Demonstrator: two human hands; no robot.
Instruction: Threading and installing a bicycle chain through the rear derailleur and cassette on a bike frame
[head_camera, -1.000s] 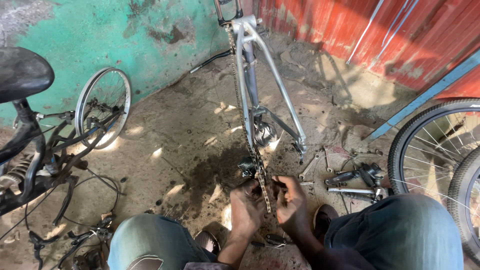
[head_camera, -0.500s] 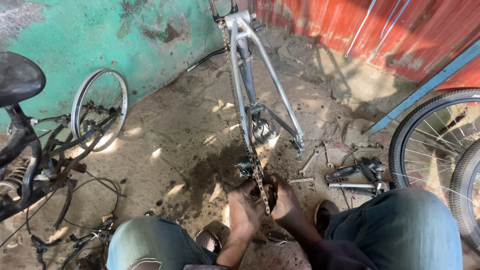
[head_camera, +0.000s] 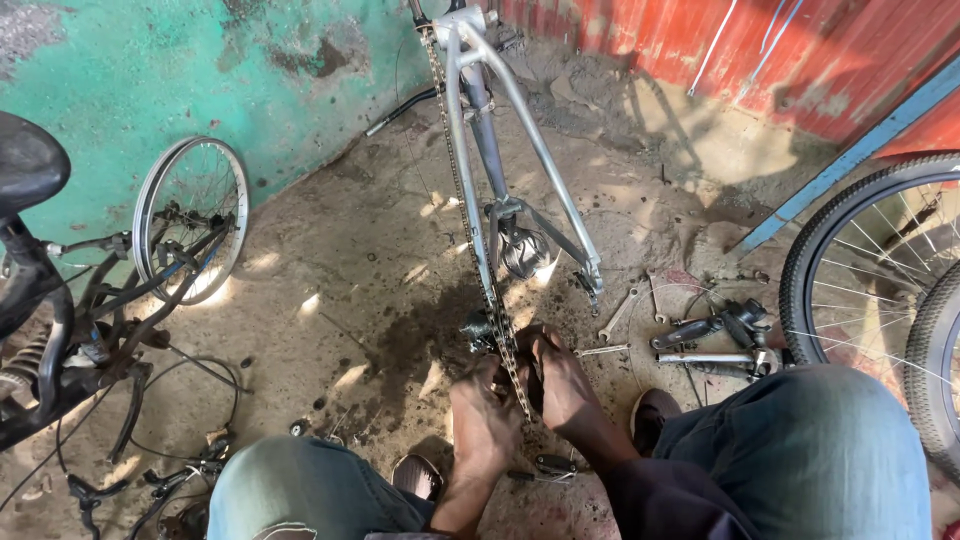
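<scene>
Both hands sit close together low on the ground, one on each side of a bicycle chain (head_camera: 497, 330). The left hand (head_camera: 484, 420) is curled shut around the lower run of the chain, fingers wrapped over it. The right hand (head_camera: 562, 385) grips the same chain just beside it, fingers bent at the small gear part (head_camera: 480, 328) where the chain turns. From the hands the chain runs straight away, up along a silver bicycle frame (head_camera: 500, 130) that lies upside down on the dirty concrete floor (head_camera: 330, 270). Just right of the right hand lie spanners (head_camera: 622, 312) and dark metal parts (head_camera: 715, 330). Farther right stands a tyred wheel (head_camera: 870, 270). Well to the left of the left hand a bare rim (head_camera: 190, 215) leans at the green wall (head_camera: 150, 90), beside a black bicycle (head_camera: 50, 300). The person's knees in jeans (head_camera: 800, 450) frame the hands.
</scene>
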